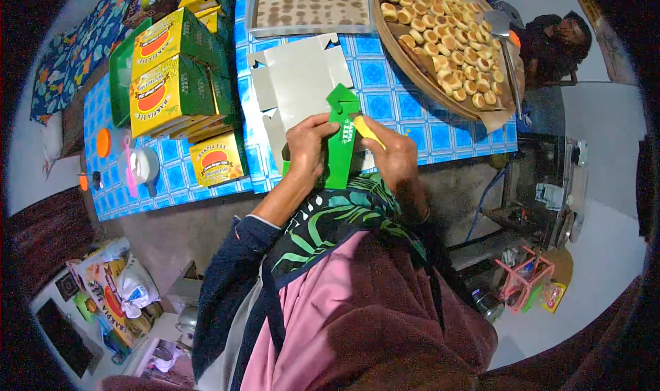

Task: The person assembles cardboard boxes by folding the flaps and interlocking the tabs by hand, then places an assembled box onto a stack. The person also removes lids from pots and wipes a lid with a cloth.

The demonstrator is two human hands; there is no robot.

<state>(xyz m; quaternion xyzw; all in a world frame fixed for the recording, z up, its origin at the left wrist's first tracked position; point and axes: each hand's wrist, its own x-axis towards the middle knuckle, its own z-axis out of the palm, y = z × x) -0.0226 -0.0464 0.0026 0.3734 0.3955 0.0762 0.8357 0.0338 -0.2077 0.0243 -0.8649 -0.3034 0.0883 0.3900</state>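
At the front edge of the table I hold a partly folded cardboard box (339, 158), with its green side panel toward me and a yellow part showing at its right. My left hand (306, 143) is closed on the panel's left edge, thumb against the green face. My right hand (393, 150) grips the right side, its thumb along the yellow part. Just beyond lies a flat cardboard box blank (295, 71), grey inner face up, with cut flaps at its corners. The far fingers of both hands are partly hidden.
Stacked yellow and green boxes (161, 92) stand at left, with a single box (218, 160) nearer me. A round woven tray (405, 64) of small browned cakes (457, 47) sits at right, a spatula (498, 25) on it. A paper-lined tray (313, 2) lies behind. Blue checked cloth (375, 73) covers the table.
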